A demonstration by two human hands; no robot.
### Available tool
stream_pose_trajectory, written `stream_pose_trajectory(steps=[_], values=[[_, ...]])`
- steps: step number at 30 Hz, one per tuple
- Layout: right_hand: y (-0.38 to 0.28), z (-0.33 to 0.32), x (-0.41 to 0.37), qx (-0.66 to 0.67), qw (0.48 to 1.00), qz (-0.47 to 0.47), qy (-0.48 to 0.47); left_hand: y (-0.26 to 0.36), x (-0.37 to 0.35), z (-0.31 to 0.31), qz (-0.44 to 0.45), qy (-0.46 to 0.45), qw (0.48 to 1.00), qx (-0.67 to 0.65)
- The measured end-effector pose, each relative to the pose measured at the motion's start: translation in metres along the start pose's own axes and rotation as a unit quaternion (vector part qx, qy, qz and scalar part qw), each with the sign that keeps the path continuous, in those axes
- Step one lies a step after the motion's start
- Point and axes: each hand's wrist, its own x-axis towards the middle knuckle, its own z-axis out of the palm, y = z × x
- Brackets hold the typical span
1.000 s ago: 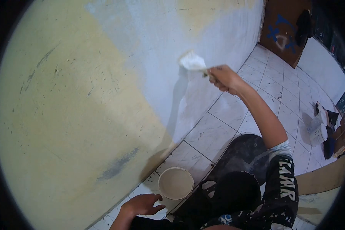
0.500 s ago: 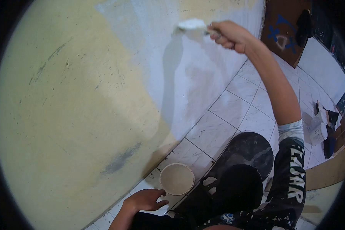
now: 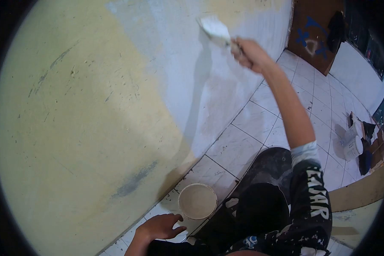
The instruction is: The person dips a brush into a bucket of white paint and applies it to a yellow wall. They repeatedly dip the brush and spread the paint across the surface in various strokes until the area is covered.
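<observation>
The left hand (image 3: pixel 160 226), loose and free, is just beside a round bucket (image 3: pixel 197 190) on the floor (image 3: pixel 239 143), near its edge along the wall (image 3: pixel 94 128). Farther off, the right hand (image 3: pixel 251 54) grips a brush (image 3: pixel 214 27) by its handle, the bristles at the wall's pale patch. Beyond, a brown panel (image 3: pixel 315 36) stands at the floor's far edge.

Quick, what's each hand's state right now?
Left hand: open, nothing visibly held, near the round off-white bucket.
Right hand: closed, holding a wide white-headed paintbrush.

Bucket (image 3: pixel 197 193) on floor (image 3: pixel 239 143), beside wall (image 3: pixel 128 106)
</observation>
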Motion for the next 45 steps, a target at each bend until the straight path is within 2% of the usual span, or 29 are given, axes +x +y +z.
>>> stream_pose_trajectory(steps=[3, 6, 11, 14, 18, 20, 22, 28, 31, 32, 34, 35, 36, 37, 39, 41, 43, 45], values=[[0.059, -0.002, -0.027, 0.024, 0.995, 0.088, -0.037, -0.007, 0.004, 0.003, 0.014, 0.002, 1.0, -0.005], [0.098, -0.012, -0.051, -0.079, 0.983, 0.156, -0.054, -0.003, 0.005, 0.003, 0.005, 0.0, 1.0, 0.007], [0.117, 0.004, -0.091, -0.146, 0.959, 0.236, -0.062, 0.006, -0.002, 0.002, 0.051, 0.027, 0.998, 0.011], [0.077, 0.033, -0.111, -0.119, 0.957, 0.244, -0.105, 0.006, -0.008, 0.006, 0.061, 0.038, 0.997, 0.02], [-0.004, 0.076, -0.095, -0.153, 0.967, 0.147, -0.139, 0.008, -0.021, 0.006, 0.058, 0.035, 0.997, 0.031], [-0.054, 0.087, -0.083, -0.213, 0.954, 0.156, -0.141, 0.007, -0.028, 0.008, 0.062, 0.042, 0.997, 0.035], [-0.091, 0.101, -0.094, -0.184, 0.97, 0.106, -0.119, -0.002, -0.029, 0.015, 0.08, 0.047, 0.995, 0.033], [-0.169, 0.106, -0.103, -0.189, 0.976, 0.028, -0.108, -0.008, -0.038, 0.019, 0.094, 0.053, 0.994, 0.035], [-0.186, 0.1, -0.11, -0.103, 0.981, -0.012, -0.166, -0.01, -0.046, 0.021, 0.093, 0.063, 0.993, 0.036], [-0.178, 0.103, -0.114, -0.104, 0.981, -0.009, -0.166, -0.01, -0.047, 0.021, 0.095, 0.069, 0.993, 0.032], [-0.15, 0.116, -0.119, -0.074, 0.99, -0.105, -0.06, -0.017, -0.046, 0.027, 0.107, 0.08, 0.991, 0.031], [-0.133, 0.112, -0.11, -0.033, 0.993, -0.072, -0.093, -0.02, -0.046, 0.03, 0.115, 0.09, 0.989, 0.033], [-0.11, 0.113, -0.106, -0.053, 0.992, -0.051, -0.102, -0.018, -0.048, 0.03, 0.116, 0.088, 0.989, 0.031], [-0.074, 0.111, -0.098, -0.02, 0.994, -0.048, -0.093, -0.014, -0.052, 0.025, 0.104, 0.084, 0.99, 0.036], [-0.009, 0.135, -0.108, 0.009, 1.0, 0.006, -0.015, -0.011, -0.057, 0.024, 0.093, 0.078, 0.992, 0.04], [0.052, 0.134, -0.113, 0.086, 0.992, 0.004, -0.088, -0.011, -0.057, 0.025, 0.096, 0.078, 0.992, 0.027], [0.083, 0.139, -0.126, 0.085, 0.994, 0.036, -0.066, -0.014, -0.055, 0.026, 0.098, 0.079, 0.992, 0.025], [0.108, 0.131, -0.135, 0.075, 0.992, 0.06, -0.085, -0.017, -0.054, 0.029, 0.1, 0.076, 0.992, 0.026]])
